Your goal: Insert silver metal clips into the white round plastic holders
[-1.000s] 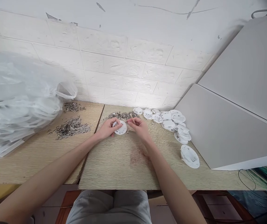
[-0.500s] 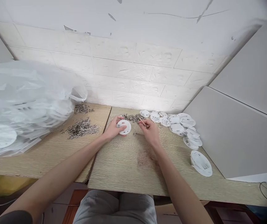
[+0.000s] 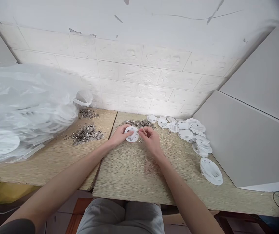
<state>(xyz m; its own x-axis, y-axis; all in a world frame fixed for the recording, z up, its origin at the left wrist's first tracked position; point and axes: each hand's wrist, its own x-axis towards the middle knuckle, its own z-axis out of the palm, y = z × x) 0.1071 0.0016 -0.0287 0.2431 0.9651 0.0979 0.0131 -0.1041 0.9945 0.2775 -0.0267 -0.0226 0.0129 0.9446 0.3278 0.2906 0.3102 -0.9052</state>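
Observation:
Between the thumb and fingers of my left hand (image 3: 120, 134) is a round white plastic disc (image 3: 132, 137) with slots in it, tilted toward me above the table. My right hand (image 3: 151, 139) is closed in a pinch at the disc's right edge. A thin pale stick (image 3: 144, 131) shows between its thumb and fingers; whether a small metal piece is at its tip I cannot tell. Just behind both hands lies a pile of small metal pieces (image 3: 141, 123). A few more loose pieces lie under the right hand.
Several white discs (image 3: 184, 134) lie heaped at the back right, with a small stack (image 3: 211, 171) nearer me. On the left, a big clear plastic bag (image 3: 32, 97) holds many discs beside another metal pile (image 3: 87, 134). A grey panel (image 3: 242, 136) bounds the right side.
My right hand has moved left from the metal pile to the disc's edge. The left hand has shifted slightly right and turned the disc, so a different face or angle shows.

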